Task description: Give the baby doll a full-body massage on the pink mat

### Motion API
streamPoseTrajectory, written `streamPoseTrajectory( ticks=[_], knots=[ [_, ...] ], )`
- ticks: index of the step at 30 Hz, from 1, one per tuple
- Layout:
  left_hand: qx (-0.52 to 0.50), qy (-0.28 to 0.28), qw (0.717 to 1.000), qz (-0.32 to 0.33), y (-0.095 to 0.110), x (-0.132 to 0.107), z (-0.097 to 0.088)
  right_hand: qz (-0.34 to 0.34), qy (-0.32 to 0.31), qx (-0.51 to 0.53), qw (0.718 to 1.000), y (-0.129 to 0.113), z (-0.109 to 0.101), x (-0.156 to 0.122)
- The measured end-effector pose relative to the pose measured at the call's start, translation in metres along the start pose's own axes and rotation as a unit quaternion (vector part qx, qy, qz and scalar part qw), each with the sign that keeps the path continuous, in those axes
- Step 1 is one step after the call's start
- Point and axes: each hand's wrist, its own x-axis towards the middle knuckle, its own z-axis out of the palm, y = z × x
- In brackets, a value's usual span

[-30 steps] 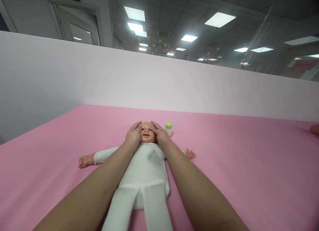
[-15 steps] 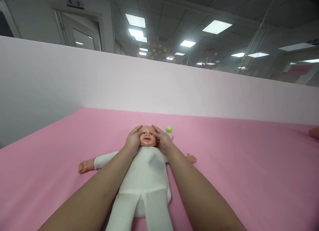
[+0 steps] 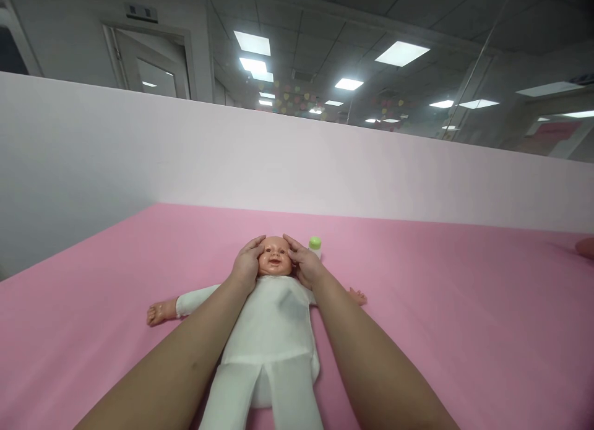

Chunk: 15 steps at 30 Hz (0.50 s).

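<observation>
A baby doll (image 3: 273, 322) in a white cloth suit lies on its back, arms spread wide and feet out of view. On one side of the doll's head (image 3: 275, 258), my left hand (image 3: 245, 266) is cupped against the cheek and temple. My right hand (image 3: 305, 263) presses on the opposite side, its thumb near the doll's eye. Between them both hands hold the head, fingers stretched toward its crown. My forearms reach over the doll's arms and partly cover them. Behind my right hand stands a small bottle with a green cap (image 3: 315, 243), its lower part hidden.
The doll rests on a pink padded surface (image 3: 440, 306). A white padded wall (image 3: 325, 170) runs along the back and left. At the far right edge, a skin-coloured shape (image 3: 585, 247) is cut off by the frame. Beyond the wall are glass panels and a door (image 3: 153, 71).
The view has shifted very slightly. Between my hands the doll's head has moved a touch to the left; both hands keep their places on it.
</observation>
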Motion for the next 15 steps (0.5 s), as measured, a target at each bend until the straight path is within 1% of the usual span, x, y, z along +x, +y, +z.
streamPoseTrajectory(
  ticks=[6, 9, 12, 15],
  knots=[
    [0.029, 0.009, 0.999, 0.016, -0.001, -0.001, 0.001, 0.004, -0.018, 0.028, 0.999, -0.006, 0.005, -0.005],
    [0.037, 0.007, 0.999, 0.022, -0.001, -0.001, 0.001, 0.002, -0.01, 0.023, 1.0, -0.007, 0.008, -0.006],
    [0.036, -0.005, 0.999, 0.023, -0.001, -0.002, 0.0, -0.025, 0.004, 0.001, 1.0, -0.004, 0.011, -0.005],
    [0.043, -0.023, 0.998, 0.037, -0.002, -0.002, -0.002, -0.051, 0.033, -0.04, 0.997, -0.002, 0.017, -0.005]
  ],
)
